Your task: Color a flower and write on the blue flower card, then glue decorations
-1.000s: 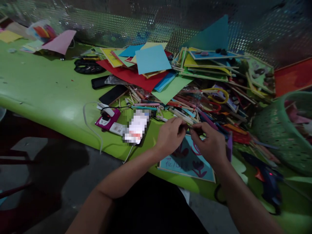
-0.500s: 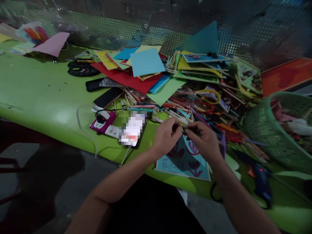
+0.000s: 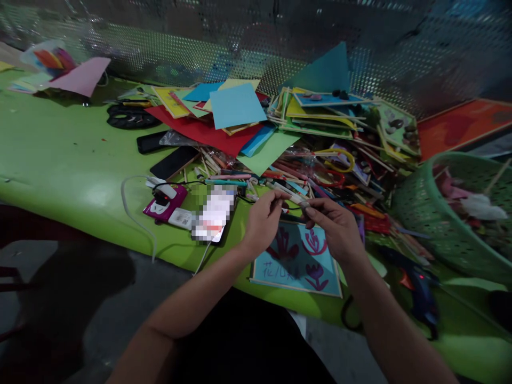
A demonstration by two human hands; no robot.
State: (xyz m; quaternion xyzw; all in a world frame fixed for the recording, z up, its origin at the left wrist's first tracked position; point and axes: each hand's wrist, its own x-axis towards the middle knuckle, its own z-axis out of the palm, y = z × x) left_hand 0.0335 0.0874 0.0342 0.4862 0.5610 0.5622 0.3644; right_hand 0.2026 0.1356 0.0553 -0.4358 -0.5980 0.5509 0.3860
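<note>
My left hand (image 3: 264, 216) is closed in a pinch above the upper left of a blue card (image 3: 296, 272). Whatever its fingertips hold, if anything, is hidden. My right hand (image 3: 334, 224) pinches a small greyish piece (image 3: 304, 205) between thumb and fingers, too small to name. A narrow gap parts the two hands. Below them lies the card, edged with thin wooden sticks and painted with purple-red flowers and handwritten characters. Just beyond the fingers is a heap of pens and sticks (image 3: 280, 173).
A lit phone (image 3: 216, 213) lies left beside a purple power strip (image 3: 166, 202) with cables. Coloured paper (image 3: 238, 105) is piled behind. To the right are a green basket (image 3: 432, 213) and a dark blue glue gun (image 3: 420, 290), its red light on. Two dark phones (image 3: 174, 161) lie farther left.
My hands have drawn slightly apart, and the small greyish piece now shows at my right fingertips. The whole view has shifted a little, moving the table's things leftward.
</note>
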